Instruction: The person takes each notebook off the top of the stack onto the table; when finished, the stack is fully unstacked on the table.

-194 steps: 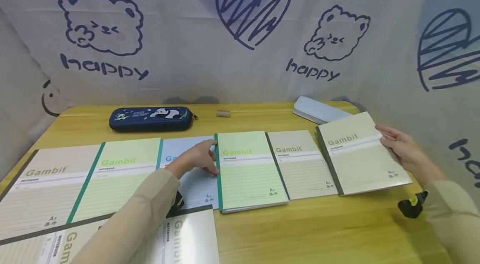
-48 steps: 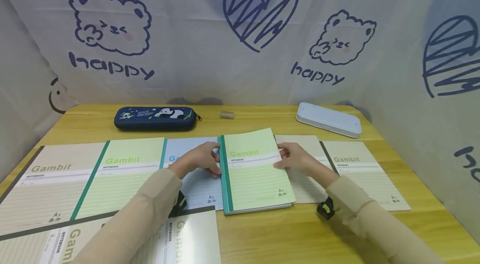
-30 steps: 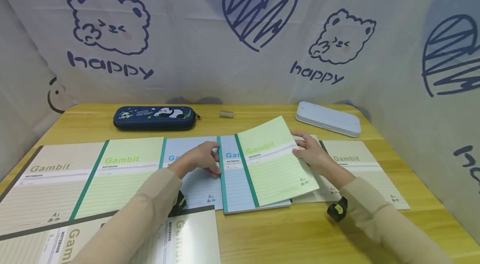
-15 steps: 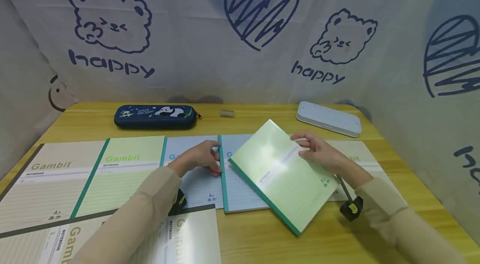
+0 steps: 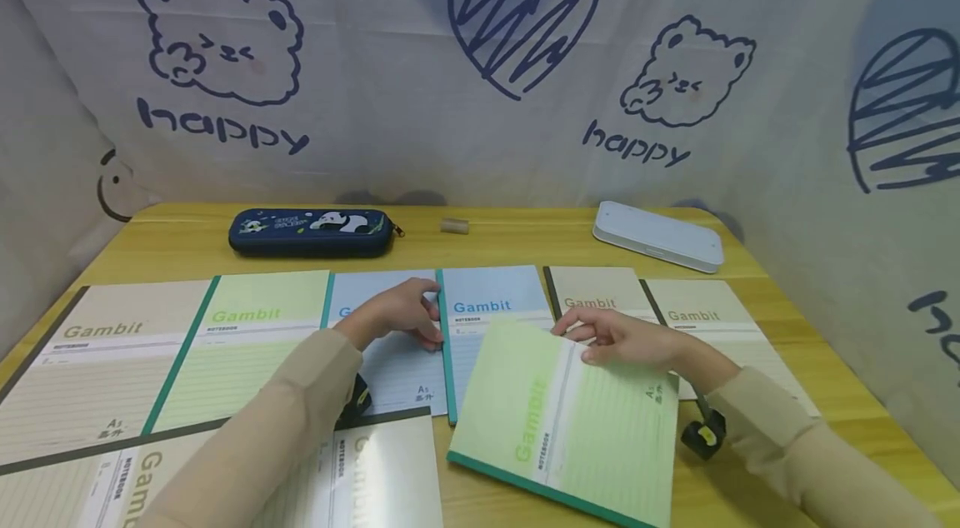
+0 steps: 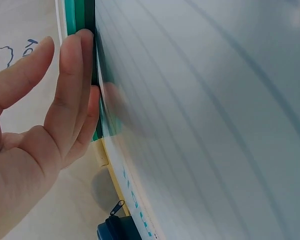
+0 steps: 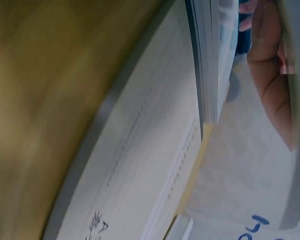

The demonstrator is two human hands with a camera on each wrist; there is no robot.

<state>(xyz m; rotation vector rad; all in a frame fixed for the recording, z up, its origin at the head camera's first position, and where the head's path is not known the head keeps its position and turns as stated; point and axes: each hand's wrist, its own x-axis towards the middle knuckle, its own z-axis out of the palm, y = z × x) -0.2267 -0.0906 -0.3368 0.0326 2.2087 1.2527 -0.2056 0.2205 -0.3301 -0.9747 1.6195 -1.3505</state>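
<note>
A green Gambit notebook [image 5: 600,436], turned sideways with its dark green spine toward the front, hangs over the table's front middle. My right hand [image 5: 626,341] pinches it by its far edge, thumb on the cover. In the right wrist view, bent fingers [image 7: 270,75] show beside the notebook's edge. Behind it lies a stack topped by a blue notebook [image 5: 487,286], partly covered by the green one. My left hand [image 5: 401,313] rests its fingertips along this stack's spine. The left wrist view shows those fingers [image 6: 67,95] fairly straight against the green spines.
To the left lie a beige notebook [image 5: 142,316], a green one [image 5: 262,295] and another blue one [image 5: 382,282]. Beige notebooks [image 5: 592,282] lie at right, more [image 5: 397,470] at front left. Behind stand a panda pencil case [image 5: 307,241], a small brown cylinder [image 5: 454,226] and a white case [image 5: 660,235].
A beige notebook held earlier by my right hand now lies at far right. That hand has lifted the green notebook off the stack, uncovering the blue one, and turned it sideways toward the front.
</note>
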